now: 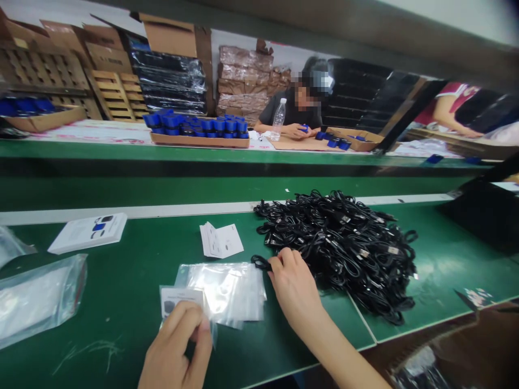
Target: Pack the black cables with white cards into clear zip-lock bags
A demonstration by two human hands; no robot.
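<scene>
My left hand pinches a small clear plastic bag with a printed card inside it. Beside it lies a stack of clear plastic bags on the green table. Just right of that stack, the fingers of my right hand are closed on a coiled black cable, whose loop sticks out to the left. A large heap of coiled black cables with metal plugs spreads out behind and to the right of this hand. Folded white leaflets stand behind the bags.
A stack of printed cards and larger plastic bags lie at the left. Across the bench, a co-worker handles a blue item near a bottle and a tray of blue items. Another person's arm shows at the right.
</scene>
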